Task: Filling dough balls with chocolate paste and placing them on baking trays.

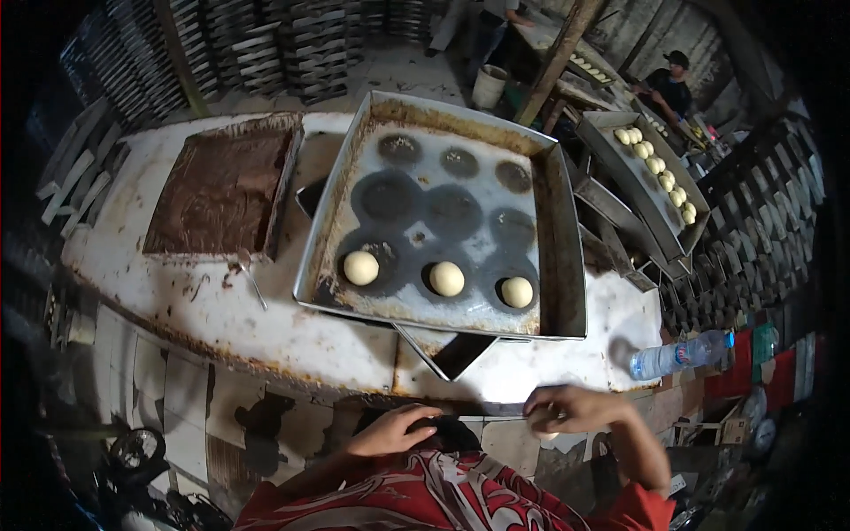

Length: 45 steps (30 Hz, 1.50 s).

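Note:
My right hand [575, 409] is closed around a pale dough ball [545, 427], in front of the table's near edge, partly hiding it. My left hand [397, 432] rests low near my torso, fingers loosely bent and apart, with nothing visible in it. A large square metal pan [544, 232] sits on other pans on the white table. Three round dough balls lie along its near side: left [361, 267], middle [446, 278] and right [516, 291]. Dark round marks cover the rest of its bottom.
Left on the table [124, 208] are a tray of brown paste [212, 190] and a spoon [253, 283]. At right are stacked pans with several dough balls [624, 195] and a water bottle [673, 357]. Two people [666, 93] [491, 22] are behind. A wooden post [558, 57] stands nearby.

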Each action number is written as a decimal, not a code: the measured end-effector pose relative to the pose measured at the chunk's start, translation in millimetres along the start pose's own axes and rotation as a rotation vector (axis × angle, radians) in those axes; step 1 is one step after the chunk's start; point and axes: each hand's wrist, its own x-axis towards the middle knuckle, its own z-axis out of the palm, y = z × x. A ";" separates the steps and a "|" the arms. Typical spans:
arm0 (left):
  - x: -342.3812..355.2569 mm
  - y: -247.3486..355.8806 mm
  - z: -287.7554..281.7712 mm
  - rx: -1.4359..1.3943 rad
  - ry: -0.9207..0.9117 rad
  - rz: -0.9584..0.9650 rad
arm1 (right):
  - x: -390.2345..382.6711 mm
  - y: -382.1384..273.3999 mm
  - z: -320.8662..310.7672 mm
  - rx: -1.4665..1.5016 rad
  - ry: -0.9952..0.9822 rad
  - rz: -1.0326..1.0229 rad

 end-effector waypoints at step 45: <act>2.9 132.2 93.1 -1.170 0.777 0.491 | 53.6 -78.4 5.7 -1.041 0.710 -0.879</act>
